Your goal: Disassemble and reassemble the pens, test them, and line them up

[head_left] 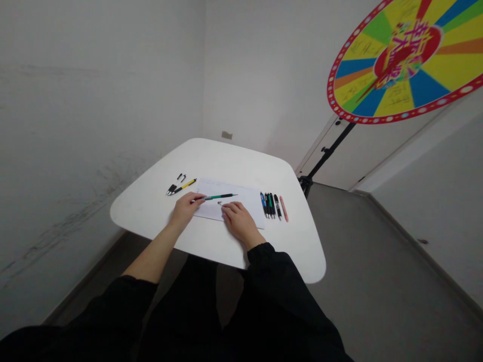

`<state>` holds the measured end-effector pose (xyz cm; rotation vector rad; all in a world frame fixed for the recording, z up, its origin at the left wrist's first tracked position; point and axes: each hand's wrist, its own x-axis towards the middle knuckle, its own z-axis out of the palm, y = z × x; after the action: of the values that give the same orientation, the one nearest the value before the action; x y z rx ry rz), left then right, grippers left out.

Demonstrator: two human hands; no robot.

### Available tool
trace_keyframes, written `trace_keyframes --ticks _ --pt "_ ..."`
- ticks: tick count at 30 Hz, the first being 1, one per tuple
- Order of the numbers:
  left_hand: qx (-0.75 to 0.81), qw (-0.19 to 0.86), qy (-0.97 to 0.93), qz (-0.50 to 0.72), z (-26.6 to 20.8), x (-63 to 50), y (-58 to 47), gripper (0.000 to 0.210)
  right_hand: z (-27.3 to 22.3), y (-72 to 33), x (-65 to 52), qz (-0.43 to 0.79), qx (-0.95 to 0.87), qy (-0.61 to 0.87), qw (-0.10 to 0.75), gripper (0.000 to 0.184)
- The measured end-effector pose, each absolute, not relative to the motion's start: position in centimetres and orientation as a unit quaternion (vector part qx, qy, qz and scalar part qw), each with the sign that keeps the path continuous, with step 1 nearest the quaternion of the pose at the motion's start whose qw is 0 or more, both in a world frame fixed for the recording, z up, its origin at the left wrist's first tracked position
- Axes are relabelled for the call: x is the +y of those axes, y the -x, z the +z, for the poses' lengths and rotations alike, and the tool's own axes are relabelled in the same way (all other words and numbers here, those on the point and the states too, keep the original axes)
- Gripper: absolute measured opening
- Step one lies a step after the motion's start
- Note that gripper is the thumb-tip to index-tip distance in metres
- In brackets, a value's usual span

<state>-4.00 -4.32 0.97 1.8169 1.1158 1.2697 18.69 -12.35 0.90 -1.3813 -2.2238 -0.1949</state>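
Observation:
A green and black pen point(221, 196) lies almost level in my left hand point(185, 207), which is closed around its left end. Its thin bare point sticks out to the right, over a white sheet of paper point(209, 211). My right hand point(239, 219) rests low on the sheet with its fingers drawn together. At those fingertips is a small dark and silver pen part point(220, 203), too small to make out fully. Right of the sheet, several pens point(268, 205) stand in a row, a pink one point(284, 208) outermost.
The white table point(226, 158) has rounded corners. On its left side lie a yellow and black pen point(184, 186) and some parts of a taken-apart pen point(176, 184). A colourful prize wheel point(409, 60) on a black stand point(326, 156) rises behind to the right.

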Motion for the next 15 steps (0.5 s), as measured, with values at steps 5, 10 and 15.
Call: trace_keyframes --ticks 5,10,15 --pt "0.428 0.322 -0.692 0.484 1.1 -4.5 4.0 0.022 0.8 -19.2 -12.4 -0.06 -0.815 0.517 0.257 0.023" --pt "0.428 0.323 -0.695 0.479 1.4 -4.6 4.0 0.021 0.7 -19.6 -12.4 -0.044 -0.802 0.537 0.258 0.022" --pt "0.428 0.329 -0.693 0.478 1.4 -4.6 4.0 0.021 0.0 -19.8 -12.2 -0.049 -0.792 0.547 0.264 0.025"
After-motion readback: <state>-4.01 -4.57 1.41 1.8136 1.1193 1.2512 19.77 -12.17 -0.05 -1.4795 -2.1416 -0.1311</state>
